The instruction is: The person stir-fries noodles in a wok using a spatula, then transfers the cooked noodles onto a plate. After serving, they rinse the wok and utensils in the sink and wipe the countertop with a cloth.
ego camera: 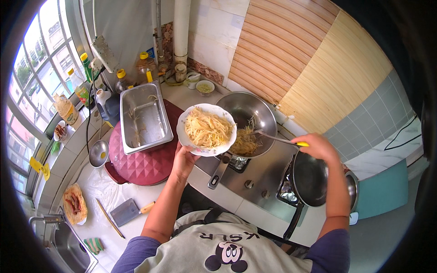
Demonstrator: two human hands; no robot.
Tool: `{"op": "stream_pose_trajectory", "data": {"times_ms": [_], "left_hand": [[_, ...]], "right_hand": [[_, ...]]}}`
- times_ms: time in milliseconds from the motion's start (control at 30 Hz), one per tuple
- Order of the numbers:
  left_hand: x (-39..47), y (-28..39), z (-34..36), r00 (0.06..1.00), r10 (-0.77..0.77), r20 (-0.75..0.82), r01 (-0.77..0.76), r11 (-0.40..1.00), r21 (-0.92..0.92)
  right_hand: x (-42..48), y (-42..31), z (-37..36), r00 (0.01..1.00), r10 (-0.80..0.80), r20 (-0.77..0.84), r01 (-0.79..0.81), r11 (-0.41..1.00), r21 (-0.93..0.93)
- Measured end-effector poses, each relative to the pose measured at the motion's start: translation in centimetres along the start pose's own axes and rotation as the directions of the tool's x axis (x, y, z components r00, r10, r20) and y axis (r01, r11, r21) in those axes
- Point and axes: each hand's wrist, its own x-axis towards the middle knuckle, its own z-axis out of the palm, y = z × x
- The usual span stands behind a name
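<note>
My left hand (186, 160) grips the near rim of a white scalloped plate (181, 131) with a floral edge, heaped with pale shredded food (208, 128), perhaps potato. The plate is held beside a steel wok (266, 116) and overlaps its left side. My right hand (315, 146) is closed around the yellow-ended handle of a metal cooking utensil (280, 138). Its far end rests among more cooked shreds (244, 141) inside the wok; the tip's shape is hidden. The wok stands on the left burner of a gas stove (252, 170), its handle pointing towards me.
Left of the plate, a steel pan (145, 119) with scraps sits on a red round appliance (140, 167). A cleaver (126, 211) and chopsticks (111, 218) lie on the counter near a ladle (99, 153). A black frying pan (310, 181) occupies the right burner. Bottles (145, 66) stand behind.
</note>
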Motion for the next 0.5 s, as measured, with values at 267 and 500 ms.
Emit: {"op": "stream_pose_trajectory", "data": {"times_ms": [267, 500], "left_hand": [[-0.2, -0.8, -0.3, 1.000, -0.021, -0.004, 0.021, 1.000, 0.015], [-0.9, -0.6, 0.6, 1.000, -0.007, 0.014, 0.007, 1.000, 0.001]], "right_hand": [[3.0, -0.3, 1.7, 0.993, -0.001, 0.120, 0.019, 0.989, -0.146], [4.4, -0.8, 1.7, 0.970, -0.194, 0.145, 0.188, 0.981, 0.052]]}}
